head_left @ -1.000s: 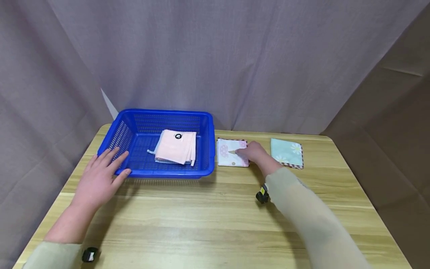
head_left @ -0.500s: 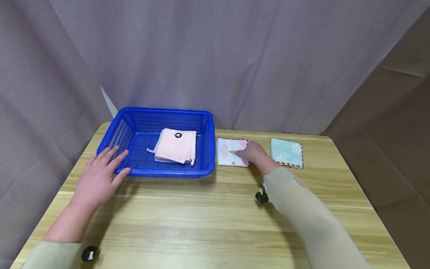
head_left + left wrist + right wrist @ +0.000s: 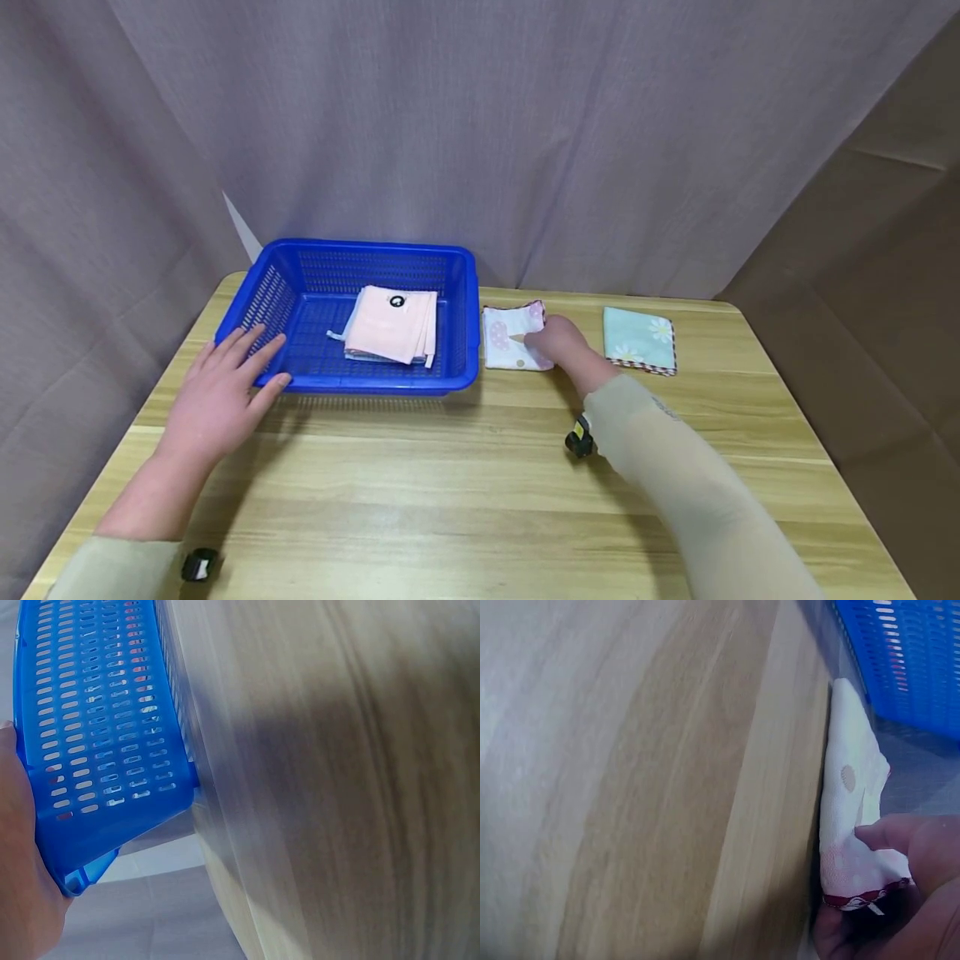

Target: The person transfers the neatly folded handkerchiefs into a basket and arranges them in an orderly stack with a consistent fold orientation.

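My left hand (image 3: 217,404), fingers spread and straight, rests on the front left corner of the blue plastic basket (image 3: 375,386). Right of the basket lies a small folded white towel (image 3: 505,350) with pink print and a dark checked edge. My right hand (image 3: 566,348) pinches that towel's right edge. In the right wrist view, the thumb lies on top of the white towel (image 3: 847,802) and fingers reach beneath its edge, which is raised and bent. Part of the far fingers is hidden behind the cloth.
A folded pink towel (image 3: 393,325) lies on other folded cloth inside the basket. To the right of my right hand, a folded mint-green towel (image 3: 636,333) with daisies lies on the wooden table (image 3: 420,492). A grey curtain (image 3: 525,150) hangs behind the table.
My right hand has taken hold of the white towel's right side, which now lifts and bends slightly to the left. The left hand stays on the basket.
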Motion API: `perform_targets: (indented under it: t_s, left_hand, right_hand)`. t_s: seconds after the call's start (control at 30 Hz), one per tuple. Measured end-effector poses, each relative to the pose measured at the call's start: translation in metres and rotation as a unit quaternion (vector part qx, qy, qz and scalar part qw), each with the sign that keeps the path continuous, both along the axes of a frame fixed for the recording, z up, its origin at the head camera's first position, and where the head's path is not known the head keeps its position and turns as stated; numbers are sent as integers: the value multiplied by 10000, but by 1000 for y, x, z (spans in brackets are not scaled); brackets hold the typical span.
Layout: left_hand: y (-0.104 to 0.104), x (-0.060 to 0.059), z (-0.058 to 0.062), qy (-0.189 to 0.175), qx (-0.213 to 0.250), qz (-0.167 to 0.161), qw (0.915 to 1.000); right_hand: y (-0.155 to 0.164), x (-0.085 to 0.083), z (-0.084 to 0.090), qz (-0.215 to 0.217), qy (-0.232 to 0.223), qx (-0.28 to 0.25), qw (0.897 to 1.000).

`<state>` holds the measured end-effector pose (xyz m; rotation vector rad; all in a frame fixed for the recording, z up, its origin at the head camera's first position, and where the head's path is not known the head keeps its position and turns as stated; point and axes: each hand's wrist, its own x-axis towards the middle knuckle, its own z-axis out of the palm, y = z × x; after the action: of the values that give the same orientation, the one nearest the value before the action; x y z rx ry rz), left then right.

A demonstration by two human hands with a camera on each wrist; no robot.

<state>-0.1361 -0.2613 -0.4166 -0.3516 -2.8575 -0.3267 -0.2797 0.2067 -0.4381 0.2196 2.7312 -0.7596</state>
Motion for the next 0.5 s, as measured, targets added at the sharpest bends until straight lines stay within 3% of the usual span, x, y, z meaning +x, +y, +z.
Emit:
perform_targets:
  t_s: [0.27, 0.5]
  left_hand:
    - [-2, -1, -2, -22, -12, -11, 10000]
    - [-2, -2, -3, -40, -25, -19, 10000]
  right_hand:
    - [1, -4, -3, -638, 196, -1467, 9869]
    - [2, 0, -6, -1007, -415, -2834, 9528]
